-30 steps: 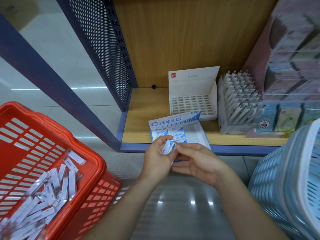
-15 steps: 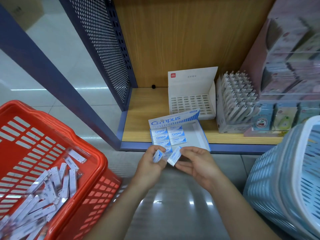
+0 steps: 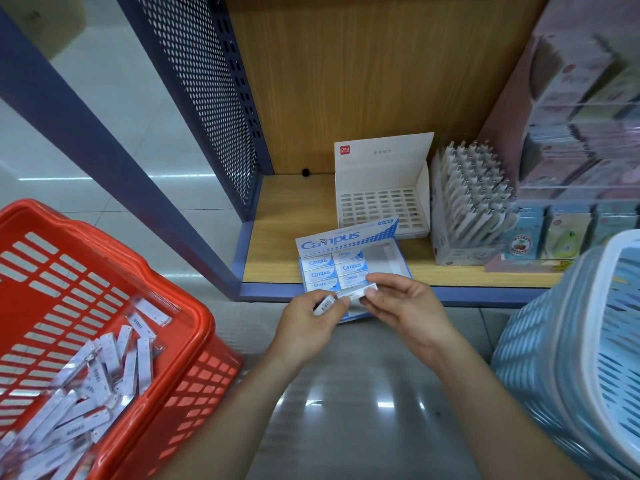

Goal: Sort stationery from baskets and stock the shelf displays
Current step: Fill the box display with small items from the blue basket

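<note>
A blue and white Campus display box [image 3: 398, 261] lies open at the front edge of the wooden shelf [image 3: 277, 244], its left part filled with several Campus erasers [image 3: 320, 271]. Just in front of it, my left hand [image 3: 311, 323] grips one small eraser [image 3: 325, 304] with a barcode side showing. My right hand [image 3: 405, 310] pinches a second eraser [image 3: 356, 293] between thumb and fingers, level with the box's front rim. The two hands are close together.
A red basket [image 3: 114, 271] with several white packaged strips [image 3: 104, 375] stands on the floor at the left. A pale blue basket [image 3: 571, 341] is at the right. Behind the Campus box stand an empty white slotted display box [image 3: 381, 168] and a rack of pens [image 3: 474, 202].
The hands have separated the two erasers they held together and moved forward to the Campus box's front; the right hand's eraser has turned flat.
</note>
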`<state>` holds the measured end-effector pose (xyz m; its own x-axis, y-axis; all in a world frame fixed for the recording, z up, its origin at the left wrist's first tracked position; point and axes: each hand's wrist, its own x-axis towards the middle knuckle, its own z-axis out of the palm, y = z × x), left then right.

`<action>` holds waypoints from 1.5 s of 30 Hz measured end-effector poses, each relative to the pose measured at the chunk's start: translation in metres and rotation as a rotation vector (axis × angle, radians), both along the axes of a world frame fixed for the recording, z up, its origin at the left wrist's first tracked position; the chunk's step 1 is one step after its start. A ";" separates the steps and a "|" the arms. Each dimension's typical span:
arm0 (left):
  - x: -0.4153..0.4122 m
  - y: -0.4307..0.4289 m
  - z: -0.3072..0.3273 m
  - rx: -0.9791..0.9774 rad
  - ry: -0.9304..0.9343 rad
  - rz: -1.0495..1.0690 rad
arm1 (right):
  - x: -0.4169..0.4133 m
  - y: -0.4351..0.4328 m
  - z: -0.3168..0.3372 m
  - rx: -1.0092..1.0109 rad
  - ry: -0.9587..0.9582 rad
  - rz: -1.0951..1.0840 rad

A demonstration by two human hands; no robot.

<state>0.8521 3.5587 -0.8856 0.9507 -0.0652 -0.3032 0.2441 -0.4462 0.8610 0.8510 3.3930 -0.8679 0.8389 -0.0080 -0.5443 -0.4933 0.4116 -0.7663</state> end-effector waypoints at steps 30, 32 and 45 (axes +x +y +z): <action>0.015 0.010 -0.009 0.468 -0.120 -0.119 | 0.036 0.001 -0.028 -1.337 0.010 0.440; 0.016 0.011 -0.010 0.481 -0.135 -0.120 | 0.037 0.001 -0.031 -1.370 -0.005 0.503; 0.015 0.003 -0.003 -0.136 0.050 0.212 | 0.033 -0.009 -0.020 -1.218 -0.082 0.395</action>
